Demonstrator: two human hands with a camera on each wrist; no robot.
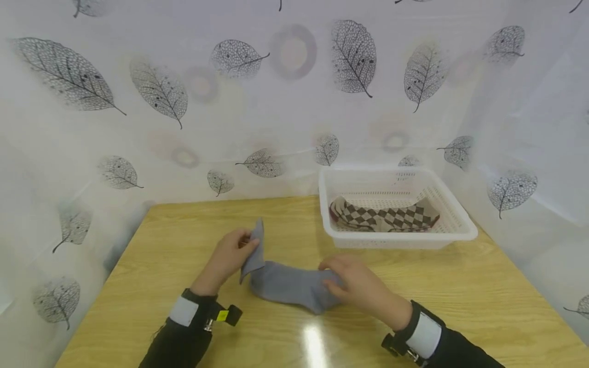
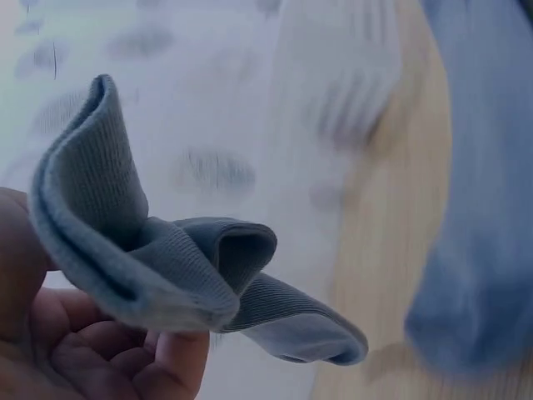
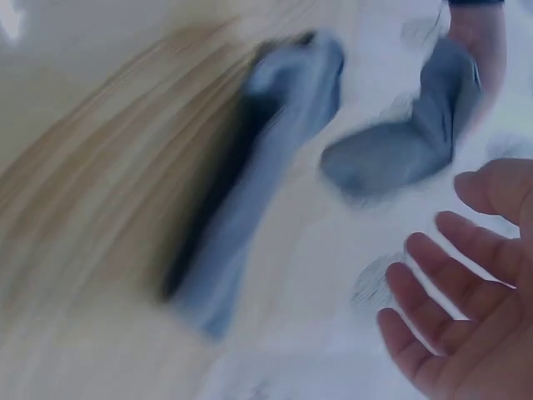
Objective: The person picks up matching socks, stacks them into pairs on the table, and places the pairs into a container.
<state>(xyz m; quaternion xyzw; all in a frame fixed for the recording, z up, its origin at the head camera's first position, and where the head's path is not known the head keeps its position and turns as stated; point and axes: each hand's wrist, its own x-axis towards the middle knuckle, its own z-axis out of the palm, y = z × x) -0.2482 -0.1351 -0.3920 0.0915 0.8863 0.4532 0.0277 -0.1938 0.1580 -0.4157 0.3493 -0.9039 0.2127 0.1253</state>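
Note:
My left hand (image 1: 230, 257) pinches a grey-blue sock (image 1: 255, 251) between thumb and fingers, raised over the table. In the left wrist view, its ribbed cuffs (image 2: 92, 242) stand folded and partly open above the curled fingers. A second grey-blue sock (image 1: 287, 285) lies flat on the table between the hands. My right hand (image 1: 361, 289) is at that sock's right end in the head view; in the right wrist view its fingers (image 3: 450, 267) are spread with nothing between them. The lying sock (image 3: 258, 183) looks blurred there.
A white perforated plastic basket (image 1: 405, 236) stands at the back right of the wooden table (image 1: 175, 245). Brown-and-beige checkered socks (image 1: 384, 217) lie inside it. A pale curtain (image 1: 285, 107) printed with leaves hangs behind and along both sides.

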